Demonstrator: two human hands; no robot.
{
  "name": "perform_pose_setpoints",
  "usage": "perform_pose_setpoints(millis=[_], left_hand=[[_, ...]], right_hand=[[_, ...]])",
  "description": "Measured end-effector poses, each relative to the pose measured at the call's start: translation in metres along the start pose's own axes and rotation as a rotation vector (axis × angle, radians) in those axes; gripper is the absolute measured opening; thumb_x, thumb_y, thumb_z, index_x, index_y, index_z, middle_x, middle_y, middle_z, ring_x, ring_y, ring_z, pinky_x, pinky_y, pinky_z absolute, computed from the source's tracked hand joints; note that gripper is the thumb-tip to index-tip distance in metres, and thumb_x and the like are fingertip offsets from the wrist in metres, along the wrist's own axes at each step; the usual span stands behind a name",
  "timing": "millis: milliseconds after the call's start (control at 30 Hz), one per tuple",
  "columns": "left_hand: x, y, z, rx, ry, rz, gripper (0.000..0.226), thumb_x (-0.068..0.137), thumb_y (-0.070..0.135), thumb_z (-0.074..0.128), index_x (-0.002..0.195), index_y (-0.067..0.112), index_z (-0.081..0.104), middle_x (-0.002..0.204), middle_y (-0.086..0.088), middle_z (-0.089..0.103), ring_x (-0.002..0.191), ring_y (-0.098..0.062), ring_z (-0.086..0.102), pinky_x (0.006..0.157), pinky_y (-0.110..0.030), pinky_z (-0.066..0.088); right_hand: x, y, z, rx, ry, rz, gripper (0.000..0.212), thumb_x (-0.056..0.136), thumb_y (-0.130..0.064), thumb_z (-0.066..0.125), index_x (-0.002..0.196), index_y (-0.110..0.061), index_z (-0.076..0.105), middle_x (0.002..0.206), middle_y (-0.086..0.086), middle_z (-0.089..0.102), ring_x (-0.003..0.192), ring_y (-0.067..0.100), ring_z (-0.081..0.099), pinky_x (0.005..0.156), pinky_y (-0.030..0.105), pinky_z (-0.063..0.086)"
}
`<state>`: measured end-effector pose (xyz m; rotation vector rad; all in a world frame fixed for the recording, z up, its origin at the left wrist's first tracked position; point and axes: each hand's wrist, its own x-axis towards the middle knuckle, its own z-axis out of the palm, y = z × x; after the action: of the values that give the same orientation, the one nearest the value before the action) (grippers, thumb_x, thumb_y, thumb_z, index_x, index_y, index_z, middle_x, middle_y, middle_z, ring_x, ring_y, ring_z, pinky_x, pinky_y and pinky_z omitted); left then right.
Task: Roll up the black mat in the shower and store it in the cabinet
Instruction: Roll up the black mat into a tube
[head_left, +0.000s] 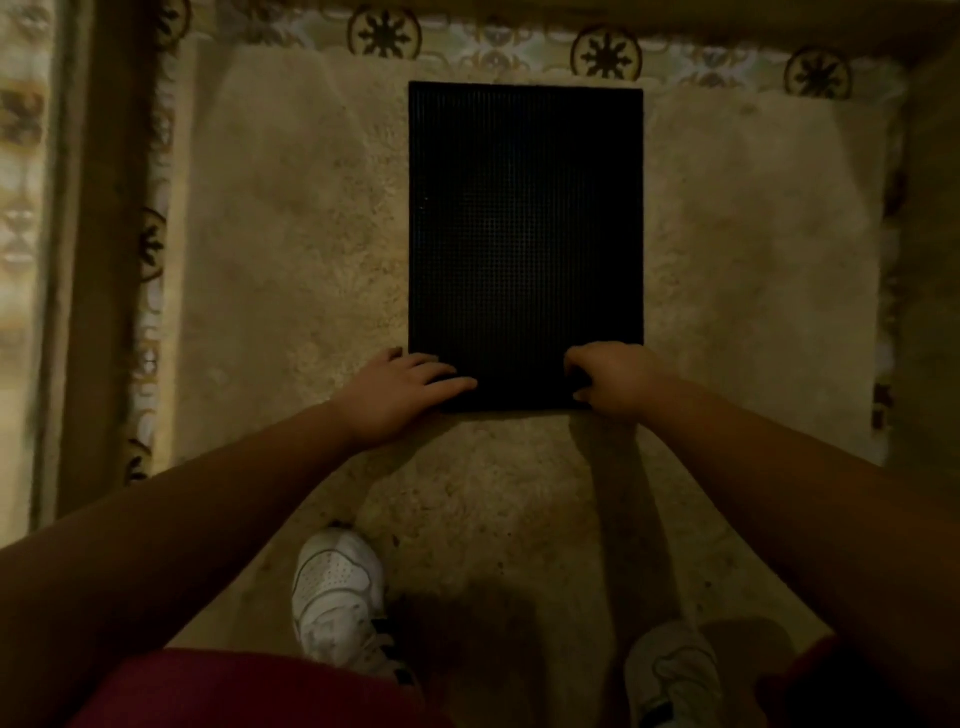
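Observation:
The black mat (524, 228) is a rectangular rubber grid lying flat on a beige shaggy rug (291, 249), long side running away from me. My left hand (400, 389) lies on the mat's near left corner, fingers spread flat over the edge. At the near right corner, my right hand (613, 379) has its fingers curled around the mat's near edge. The mat is flat along its whole length; no part is rolled.
Patterned tiles (605, 52) border the rug at the far side and left. A raised ledge or frame (98, 260) runs along the left. My two white shoes (337, 597) stand on the rug just behind the mat.

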<state>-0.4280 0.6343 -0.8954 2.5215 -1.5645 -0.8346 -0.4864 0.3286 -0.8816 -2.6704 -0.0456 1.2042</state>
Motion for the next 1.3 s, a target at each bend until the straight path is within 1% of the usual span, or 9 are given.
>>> perform_pose_setpoints(millis=[100, 200, 300, 433, 567, 733, 867, 1067, 1300], left_hand=[[0.009, 0.002, -0.007, -0.040, 0.048, 0.035, 0.050, 0.086, 0.011, 0.062, 0.134, 0.021, 0.053, 0.130, -0.016, 0.060, 0.111, -0.038, 0.059, 0.089, -0.048, 0.050], [0.015, 0.004, -0.015, 0.065, 0.057, 0.007, 0.044, 0.083, 0.017, 0.066, 0.126, 0.026, 0.062, 0.119, -0.016, 0.062, 0.106, -0.039, 0.056, 0.085, -0.050, 0.048], [0.018, 0.015, -0.014, 0.162, 0.034, -0.065, 0.044, 0.086, 0.024, 0.060, 0.130, 0.028, 0.057, 0.117, -0.014, 0.055, 0.110, -0.037, 0.047, 0.082, -0.048, 0.043], [0.018, 0.032, -0.004, 0.151, -0.033, -0.117, 0.051, 0.088, 0.021, 0.042, 0.138, 0.013, 0.044, 0.120, -0.013, 0.050, 0.109, -0.032, 0.045, 0.079, -0.043, 0.041], [0.016, 0.035, -0.002, 0.180, -0.041, -0.113, 0.048, 0.091, 0.026, 0.048, 0.135, 0.007, 0.044, 0.118, -0.013, 0.054, 0.106, -0.031, 0.050, 0.080, -0.042, 0.044], [0.030, 0.032, -0.012, 0.074, -0.067, -0.113, 0.026, 0.090, 0.010, 0.050, 0.116, 0.008, 0.052, 0.107, -0.014, 0.057, 0.097, -0.031, 0.055, 0.076, -0.041, 0.047], [0.034, 0.022, -0.019, -0.041, -0.098, -0.117, 0.025, 0.091, 0.009, 0.051, 0.114, 0.007, 0.059, 0.104, -0.014, 0.060, 0.095, -0.032, 0.059, 0.078, -0.040, 0.051], [0.040, 0.010, -0.030, -0.228, -0.210, -0.152, 0.034, 0.092, 0.013, 0.055, 0.125, 0.010, 0.061, 0.123, -0.016, 0.053, 0.108, -0.031, 0.056, 0.092, -0.039, 0.048], [0.032, 0.006, -0.032, -0.193, -0.096, -0.069, 0.044, 0.093, 0.018, 0.055, 0.137, 0.019, 0.050, 0.121, -0.016, 0.058, 0.105, -0.035, 0.059, 0.086, -0.044, 0.051]], right_hand=[[0.001, -0.004, 0.005, 0.068, 0.081, 0.031, 0.015, 0.085, -0.017, 0.059, 0.091, -0.027, 0.049, 0.101, 0.004, 0.058, 0.083, 0.021, 0.052, 0.064, 0.033, 0.041], [-0.002, -0.007, 0.007, 0.052, 0.140, 0.018, 0.013, 0.086, -0.014, 0.056, 0.095, -0.024, 0.057, 0.103, 0.004, 0.054, 0.092, 0.024, 0.051, 0.070, 0.035, 0.043], [-0.006, -0.007, 0.012, -0.050, 0.256, -0.020, 0.019, 0.087, -0.015, 0.056, 0.103, -0.021, 0.065, 0.103, 0.005, 0.056, 0.096, 0.027, 0.049, 0.071, 0.035, 0.038], [-0.015, -0.014, 0.027, -0.081, 0.283, -0.021, 0.029, 0.080, -0.005, 0.055, 0.108, -0.012, 0.058, 0.103, 0.009, 0.059, 0.095, 0.029, 0.053, 0.074, 0.038, 0.046], [-0.025, -0.015, 0.041, -0.110, 0.339, -0.025, 0.035, 0.081, -0.027, 0.059, 0.112, -0.012, 0.053, 0.107, 0.008, 0.057, 0.096, 0.027, 0.053, 0.071, 0.039, 0.049], [-0.021, -0.014, 0.039, -0.118, 0.310, 0.022, 0.042, 0.076, -0.006, 0.060, 0.116, -0.011, 0.050, 0.108, 0.011, 0.055, 0.096, 0.029, 0.053, 0.065, 0.040, 0.048], [-0.019, -0.006, 0.038, -0.095, 0.279, -0.038, 0.035, 0.083, -0.009, 0.056, 0.118, -0.013, 0.058, 0.108, 0.009, 0.057, 0.096, 0.029, 0.056, 0.073, 0.038, 0.050], [-0.015, 0.001, 0.029, 0.028, 0.214, -0.077, 0.033, 0.089, -0.030, 0.058, 0.121, -0.019, 0.055, 0.113, 0.008, 0.064, 0.098, 0.028, 0.061, 0.081, 0.037, 0.050], [-0.010, 0.004, 0.025, 0.145, 0.205, -0.095, 0.030, 0.089, -0.022, 0.063, 0.117, -0.013, 0.063, 0.127, 0.008, 0.056, 0.111, 0.029, 0.055, 0.088, 0.036, 0.045]])
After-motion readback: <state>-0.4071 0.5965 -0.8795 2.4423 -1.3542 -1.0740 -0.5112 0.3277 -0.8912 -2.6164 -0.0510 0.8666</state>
